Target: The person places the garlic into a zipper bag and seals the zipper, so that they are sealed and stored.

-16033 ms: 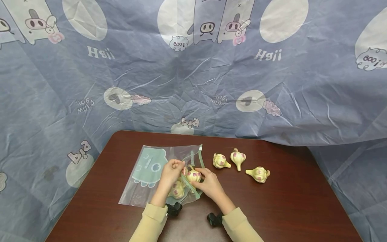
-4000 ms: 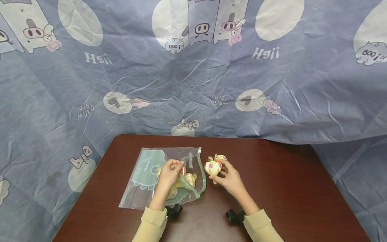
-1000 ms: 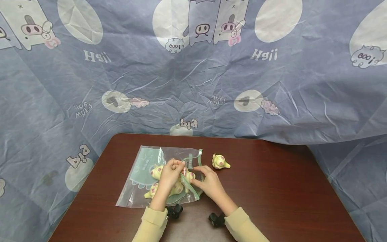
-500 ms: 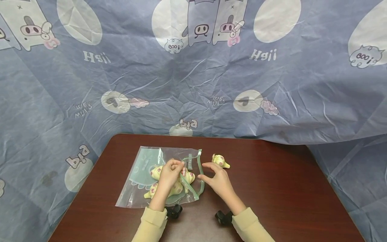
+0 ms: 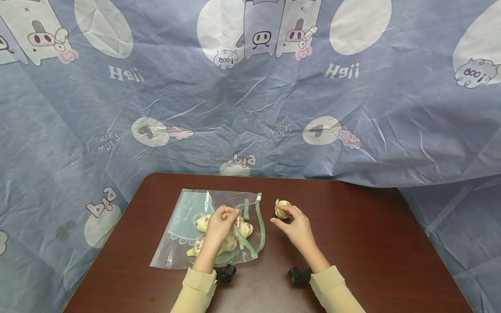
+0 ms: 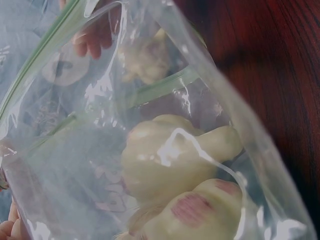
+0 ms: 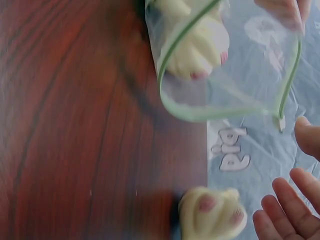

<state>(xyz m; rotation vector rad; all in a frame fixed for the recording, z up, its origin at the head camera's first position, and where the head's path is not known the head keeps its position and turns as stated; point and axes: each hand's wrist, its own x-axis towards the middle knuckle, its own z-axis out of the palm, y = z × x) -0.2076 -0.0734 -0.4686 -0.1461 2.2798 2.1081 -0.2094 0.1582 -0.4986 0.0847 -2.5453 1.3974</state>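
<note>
A clear zip bag (image 5: 166, 252) with a green seal and a printed cartoon figure lies on the table. Several garlic bulbs (image 6: 170, 155) with purple patches show through its plastic. My left hand (image 5: 219, 227) pinches the upper layer of the bag at the green seal, lifting its mouth apart. To the right of the bag lies one loose garlic bulb (image 5: 280, 212). Over it reaches my right hand (image 5: 299, 228), thumb and fingers spread, its index finger overlapping the bulb in the head view. In the right wrist view the fingers (image 7: 286, 212) stand just beside the garlic bulb (image 7: 212, 212).
The dark red-brown wooden table (image 5: 372, 243) ends at a blue cartoon-printed cloth (image 5: 250, 100) hanging behind it. A small black wrist camera (image 5: 225, 274) is strapped under the left wrist, another (image 5: 299, 276) under the right.
My right hand has placed garlic bulbs from the table into the bag, let go of the latest one and moved right to the loose bulb. The left hand has kept its pinch.
</note>
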